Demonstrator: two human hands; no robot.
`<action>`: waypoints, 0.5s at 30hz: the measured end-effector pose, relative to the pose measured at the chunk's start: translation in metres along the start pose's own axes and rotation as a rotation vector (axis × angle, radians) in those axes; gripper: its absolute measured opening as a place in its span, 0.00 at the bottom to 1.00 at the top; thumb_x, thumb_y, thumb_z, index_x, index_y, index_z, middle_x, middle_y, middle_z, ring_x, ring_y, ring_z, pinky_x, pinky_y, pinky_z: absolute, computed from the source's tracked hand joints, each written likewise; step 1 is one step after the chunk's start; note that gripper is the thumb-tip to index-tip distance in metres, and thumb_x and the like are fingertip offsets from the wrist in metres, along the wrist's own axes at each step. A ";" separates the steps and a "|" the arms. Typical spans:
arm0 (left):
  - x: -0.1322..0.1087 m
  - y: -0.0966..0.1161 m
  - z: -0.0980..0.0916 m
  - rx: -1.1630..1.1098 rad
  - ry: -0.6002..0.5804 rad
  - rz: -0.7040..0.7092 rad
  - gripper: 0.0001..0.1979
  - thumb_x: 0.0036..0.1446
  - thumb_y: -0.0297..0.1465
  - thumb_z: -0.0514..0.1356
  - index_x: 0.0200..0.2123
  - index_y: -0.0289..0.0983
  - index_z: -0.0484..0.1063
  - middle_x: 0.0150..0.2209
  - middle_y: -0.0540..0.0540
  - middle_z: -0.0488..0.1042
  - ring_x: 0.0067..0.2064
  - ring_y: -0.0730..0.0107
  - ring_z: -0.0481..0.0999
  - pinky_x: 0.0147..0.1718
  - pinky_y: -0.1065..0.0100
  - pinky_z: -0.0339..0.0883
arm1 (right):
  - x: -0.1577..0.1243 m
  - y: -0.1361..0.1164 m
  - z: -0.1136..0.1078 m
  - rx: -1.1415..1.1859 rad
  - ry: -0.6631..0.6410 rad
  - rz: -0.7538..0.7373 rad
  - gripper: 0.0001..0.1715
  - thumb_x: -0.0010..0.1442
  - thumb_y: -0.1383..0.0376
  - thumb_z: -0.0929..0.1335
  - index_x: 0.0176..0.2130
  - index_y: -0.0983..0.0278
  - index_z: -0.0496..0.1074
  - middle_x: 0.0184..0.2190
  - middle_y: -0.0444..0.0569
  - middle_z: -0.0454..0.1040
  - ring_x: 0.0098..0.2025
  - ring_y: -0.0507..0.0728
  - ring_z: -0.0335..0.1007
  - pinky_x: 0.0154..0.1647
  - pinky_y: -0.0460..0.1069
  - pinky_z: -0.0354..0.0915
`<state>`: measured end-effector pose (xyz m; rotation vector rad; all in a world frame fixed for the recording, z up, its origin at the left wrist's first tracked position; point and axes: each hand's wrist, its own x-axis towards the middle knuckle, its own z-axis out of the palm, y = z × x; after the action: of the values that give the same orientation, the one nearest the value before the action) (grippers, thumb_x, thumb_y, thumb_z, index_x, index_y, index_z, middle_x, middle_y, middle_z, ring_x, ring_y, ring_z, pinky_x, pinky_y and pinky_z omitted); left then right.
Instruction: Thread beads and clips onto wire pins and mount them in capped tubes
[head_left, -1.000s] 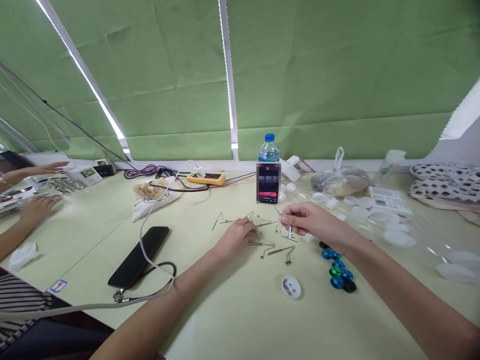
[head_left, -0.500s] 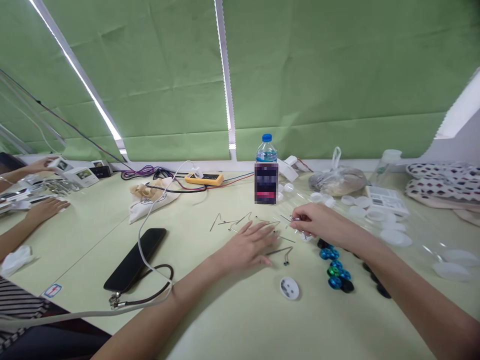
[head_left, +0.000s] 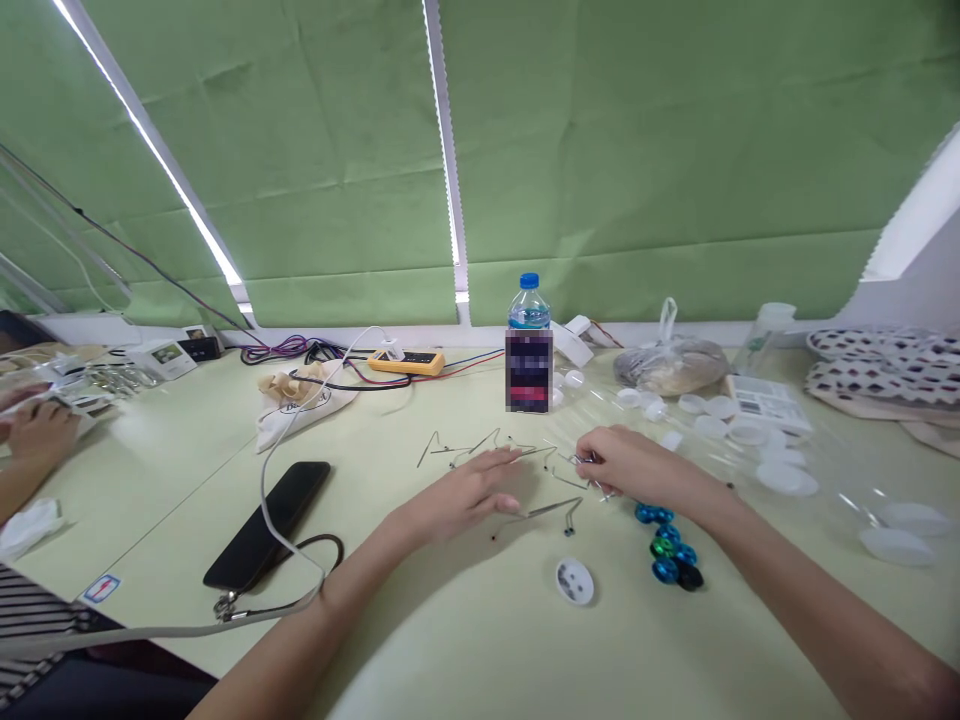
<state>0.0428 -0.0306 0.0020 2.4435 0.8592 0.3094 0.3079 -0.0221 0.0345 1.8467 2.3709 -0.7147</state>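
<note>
My left hand (head_left: 465, 495) hovers low over the table with its fingers stretched out and apart, holding nothing. Around its fingertips lie several thin bent metal wires (head_left: 553, 507), some with small dark ends. To the right, the fingers of my right hand (head_left: 634, 463) are pinched on shiny metal pieces, which look like more of these bent wires (head_left: 598, 488); the fingers partly hide them. Just below the right hand sits a cluster of blue, green and black round parts (head_left: 666, 545). A small white round dish (head_left: 574, 581) with dark spots lies nearer to me.
A bottle (head_left: 529, 345) stands behind the wires. White round caps (head_left: 786, 478) and clear plastic tubes spread at the right. A black phone (head_left: 268, 525) and white cable (head_left: 266, 495) lie left. Another person's hands (head_left: 41, 432) work at far left.
My left hand has lifted slightly and drawn back left, uncovering more wires. My right hand has moved slightly down, still pinching metal pieces. The other person's hands have moved left and closer together.
</note>
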 end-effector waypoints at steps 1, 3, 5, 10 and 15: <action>0.006 0.000 0.004 0.028 0.006 0.006 0.31 0.66 0.47 0.46 0.68 0.42 0.48 0.70 0.43 0.44 0.71 0.58 0.43 0.67 0.52 0.41 | 0.001 -0.001 0.002 -0.008 -0.017 0.006 0.13 0.67 0.60 0.66 0.46 0.66 0.72 0.43 0.49 0.75 0.39 0.55 0.74 0.39 0.53 0.72; 0.019 -0.002 0.016 0.082 -0.038 -0.006 0.37 0.65 0.50 0.45 0.70 0.38 0.40 0.71 0.41 0.38 0.71 0.56 0.35 0.67 0.49 0.35 | 0.003 -0.004 0.007 -0.024 -0.040 0.019 0.14 0.67 0.61 0.67 0.49 0.65 0.71 0.46 0.50 0.74 0.41 0.56 0.74 0.41 0.54 0.72; 0.031 -0.007 0.027 0.132 -0.074 -0.011 0.40 0.64 0.53 0.43 0.70 0.37 0.38 0.71 0.38 0.36 0.71 0.53 0.33 0.66 0.48 0.34 | 0.006 -0.007 0.013 -0.046 -0.033 0.036 0.14 0.67 0.61 0.67 0.50 0.65 0.71 0.48 0.51 0.73 0.43 0.57 0.74 0.42 0.55 0.72; 0.029 -0.017 0.034 0.219 -0.057 0.070 0.41 0.63 0.54 0.44 0.70 0.37 0.38 0.70 0.37 0.40 0.71 0.54 0.39 0.67 0.51 0.36 | 0.015 -0.007 0.026 -0.110 0.063 0.062 0.17 0.66 0.61 0.67 0.53 0.65 0.69 0.52 0.53 0.71 0.47 0.59 0.73 0.46 0.57 0.71; -0.002 -0.024 0.023 0.251 -0.090 0.099 0.40 0.63 0.52 0.46 0.70 0.39 0.36 0.71 0.39 0.38 0.71 0.55 0.38 0.67 0.52 0.37 | 0.020 -0.004 0.033 -0.181 0.103 0.037 0.17 0.66 0.61 0.67 0.53 0.64 0.69 0.52 0.53 0.71 0.47 0.59 0.73 0.46 0.57 0.71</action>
<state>0.0372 -0.0256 -0.0304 2.7151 0.7804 0.1317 0.2904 -0.0177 0.0004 1.8877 2.3653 -0.3958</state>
